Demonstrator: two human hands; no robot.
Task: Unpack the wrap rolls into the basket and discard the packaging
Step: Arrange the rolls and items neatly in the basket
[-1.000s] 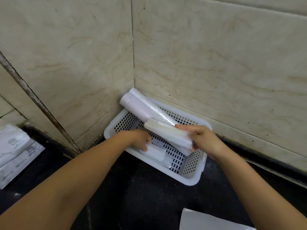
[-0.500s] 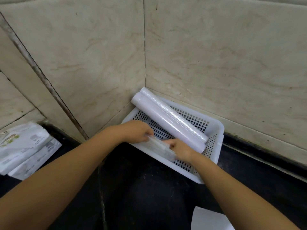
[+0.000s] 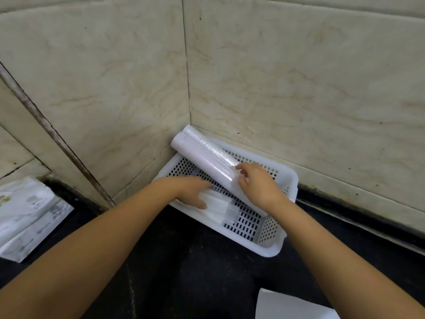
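Note:
A white perforated plastic basket (image 3: 287, 180) sits on the dark counter in the corner of the tiled walls. Two long wrap rolls (image 3: 202, 157) lie side by side in it, their far ends sticking out over the basket's back corner. A shorter white roll (image 3: 220, 207) lies on the basket floor near the front wall. My left hand (image 3: 193, 192) rests on the short roll's left end, fingers curled around it. My right hand (image 3: 255, 185) lies on top of the near end of the long rolls, fingers spread over them.
Flat white printed packages (image 3: 25, 215) lie on the counter at the far left. A white sheet (image 3: 292, 307) shows at the bottom edge to the right. Tiled walls close in behind and to the left of the basket.
My right hand let go of the short roll, which now lies on the basket floor, and rose onto the near end of the long rolls. My left hand stayed at the short roll's end.

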